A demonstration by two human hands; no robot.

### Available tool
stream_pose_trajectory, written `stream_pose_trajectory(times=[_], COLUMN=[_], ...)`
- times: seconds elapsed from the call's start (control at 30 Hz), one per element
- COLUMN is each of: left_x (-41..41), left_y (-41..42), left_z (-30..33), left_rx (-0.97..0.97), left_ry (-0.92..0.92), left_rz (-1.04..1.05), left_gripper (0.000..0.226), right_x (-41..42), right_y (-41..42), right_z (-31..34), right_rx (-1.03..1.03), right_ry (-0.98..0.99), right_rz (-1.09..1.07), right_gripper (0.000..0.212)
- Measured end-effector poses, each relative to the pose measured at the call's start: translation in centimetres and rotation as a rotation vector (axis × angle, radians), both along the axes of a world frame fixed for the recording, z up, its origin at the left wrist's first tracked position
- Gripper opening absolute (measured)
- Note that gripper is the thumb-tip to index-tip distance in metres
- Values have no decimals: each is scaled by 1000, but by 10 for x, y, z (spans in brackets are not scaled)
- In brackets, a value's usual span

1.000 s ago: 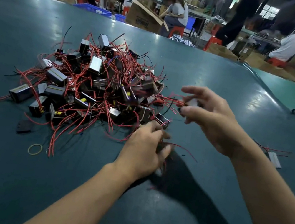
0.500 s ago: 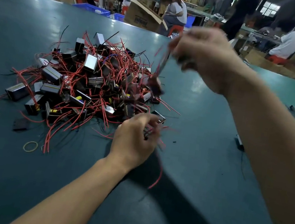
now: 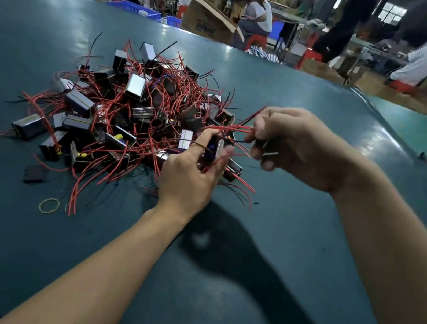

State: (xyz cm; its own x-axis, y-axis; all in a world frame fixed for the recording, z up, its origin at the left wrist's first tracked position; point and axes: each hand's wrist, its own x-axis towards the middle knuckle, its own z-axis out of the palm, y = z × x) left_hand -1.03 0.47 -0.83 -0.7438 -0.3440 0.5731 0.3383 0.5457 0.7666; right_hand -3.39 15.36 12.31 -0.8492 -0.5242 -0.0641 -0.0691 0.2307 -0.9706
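My right hand [image 3: 299,148] has dropped from up high to just beside my left hand [image 3: 190,177]. Beneath both lies the teal table [image 3: 245,266]. Beyond it are seated workers and a cardboard box [image 3: 210,24]. My left fingers curl round a wired block [image 3: 213,149] and my right pinch a second block [image 3: 269,150]. The pile [image 3: 131,108] spreads just left of them. Earlier my right dangled a part aloft.
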Motion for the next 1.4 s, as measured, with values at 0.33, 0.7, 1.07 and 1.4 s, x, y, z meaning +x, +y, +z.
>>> stream_pose_trajectory(times=[0.33,0.7,1.07,1.4], left_x=[8,20,-2,-2], left_y=[-16,-11,-52,-38], left_z=[7,5,68,141], left_rx=[-39,-114,-348,-606], left_ry=[-107,-70,-387,-301], left_rz=[301,134,178,-26], left_gripper=[74,70,84,45], right_x=[-3,44,44,43], right_y=[78,68,57,58], right_z=[1,-119,-136,-133], right_rx=[-368,232,528,467], right_ry=[139,435,794,777], right_rz=[-572,-463,-471,-606], right_gripper=[15,28,18,24])
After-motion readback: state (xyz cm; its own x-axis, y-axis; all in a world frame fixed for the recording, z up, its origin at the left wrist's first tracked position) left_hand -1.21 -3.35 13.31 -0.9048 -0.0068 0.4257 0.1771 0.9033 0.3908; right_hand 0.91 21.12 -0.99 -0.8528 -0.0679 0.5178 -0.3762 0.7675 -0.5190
